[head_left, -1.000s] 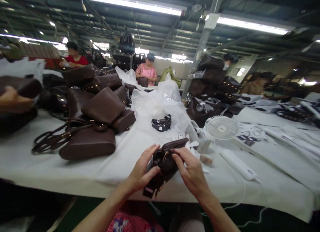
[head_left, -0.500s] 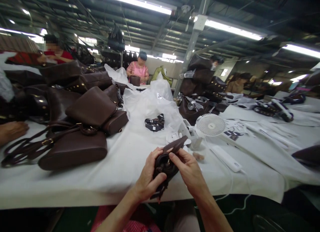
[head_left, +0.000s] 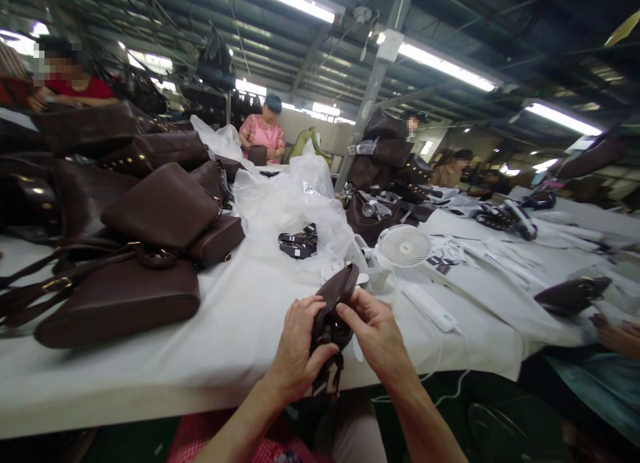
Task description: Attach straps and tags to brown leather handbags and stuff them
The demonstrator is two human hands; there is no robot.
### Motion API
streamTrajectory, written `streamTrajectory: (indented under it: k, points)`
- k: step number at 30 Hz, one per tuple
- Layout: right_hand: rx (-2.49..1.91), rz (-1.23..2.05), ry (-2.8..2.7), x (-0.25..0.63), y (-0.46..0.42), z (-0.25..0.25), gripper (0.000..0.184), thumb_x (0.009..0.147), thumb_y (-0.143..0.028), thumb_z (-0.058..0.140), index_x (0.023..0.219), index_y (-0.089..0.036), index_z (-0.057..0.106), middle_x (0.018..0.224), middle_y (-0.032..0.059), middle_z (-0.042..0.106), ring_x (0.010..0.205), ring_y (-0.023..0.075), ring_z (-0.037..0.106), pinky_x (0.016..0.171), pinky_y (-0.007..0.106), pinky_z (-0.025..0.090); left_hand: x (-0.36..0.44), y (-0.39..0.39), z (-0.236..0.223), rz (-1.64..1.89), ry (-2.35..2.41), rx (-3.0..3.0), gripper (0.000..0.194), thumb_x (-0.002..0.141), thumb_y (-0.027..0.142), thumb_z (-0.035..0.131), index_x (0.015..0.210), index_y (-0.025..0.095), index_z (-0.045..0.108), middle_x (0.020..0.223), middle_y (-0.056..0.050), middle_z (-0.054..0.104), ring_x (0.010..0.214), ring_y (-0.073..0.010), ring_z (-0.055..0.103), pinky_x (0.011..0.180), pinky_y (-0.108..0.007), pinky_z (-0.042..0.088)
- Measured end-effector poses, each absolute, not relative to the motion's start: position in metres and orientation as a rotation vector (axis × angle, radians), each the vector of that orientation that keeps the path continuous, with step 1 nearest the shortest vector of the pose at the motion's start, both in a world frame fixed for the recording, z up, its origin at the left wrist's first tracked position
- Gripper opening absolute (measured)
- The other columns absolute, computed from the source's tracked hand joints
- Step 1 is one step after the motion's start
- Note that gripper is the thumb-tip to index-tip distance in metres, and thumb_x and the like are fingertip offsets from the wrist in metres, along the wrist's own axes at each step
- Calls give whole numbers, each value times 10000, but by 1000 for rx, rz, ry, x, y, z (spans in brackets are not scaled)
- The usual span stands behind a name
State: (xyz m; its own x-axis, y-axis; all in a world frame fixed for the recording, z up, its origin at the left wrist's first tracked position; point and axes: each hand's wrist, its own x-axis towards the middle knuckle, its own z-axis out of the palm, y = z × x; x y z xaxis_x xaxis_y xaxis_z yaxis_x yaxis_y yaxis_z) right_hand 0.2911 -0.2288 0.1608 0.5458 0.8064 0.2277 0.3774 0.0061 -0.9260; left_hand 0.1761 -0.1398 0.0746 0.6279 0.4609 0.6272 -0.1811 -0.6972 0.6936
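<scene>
- Holding a small brown bag (head_left: 331, 322) over the near edge of the white counter (head_left: 240, 330), head view: it is to the left of the fan (head_left: 405, 245) and nearer the wearer.
- Left hand (head_left: 300, 343): partly closed on the bag, fingers curved along its left side, thumb across its near part.
- Right hand (head_left: 374, 324): thumb and forefinger brought close at the bag's right edge, gripping it; the other fingers are partly hidden.
- Left of the fan: black tags (head_left: 299, 242) on clear plastic (head_left: 260, 200); farther left, piled brown handbags (head_left: 163, 206).
- Just nearer than the fan: a white power strip (head_left: 429, 308).
- Well beyond the fan: a person in pink (head_left: 267, 136).
</scene>
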Motion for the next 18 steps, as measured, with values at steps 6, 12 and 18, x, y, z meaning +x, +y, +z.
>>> streamTrajectory:
  k: [6, 12, 18]
  points:
    - [-1813, 294, -1330, 289, -233, 165, 173, 878, -288, 499, 729, -208, 536, 689, -22, 560, 680, 145, 504, 647, 266, 392, 173, -139, 75, 1053, 218, 2116, 602, 829, 253, 618, 1373, 240, 361, 1368, -139, 459, 1297, -316, 401, 1120, -574, 228]
    - [-1962, -18, -1458, 281, -236, 166, 65, 858, -209, 548, 805, -215, 587, 840, 19, 640, 837, 198, 543, 803, 343, 370, 176, -136, 73, 1084, 233, 2188, 663, 830, 269, 622, 1419, 237, 319, 1372, -135, 480, 1301, -308, 414, 1142, -577, 192]
    - [-2048, -370, -1375, 264, -231, 153, 156, 872, -137, 481, 772, -215, 571, 749, 21, 630, 807, 213, 549, 965, 445, 297, 189, -146, 61, 1267, 320, 2213, 631, 883, 241, 499, 1456, 185, 243, 1415, -174, 445, 1338, -306, 392, 1133, -585, 223]
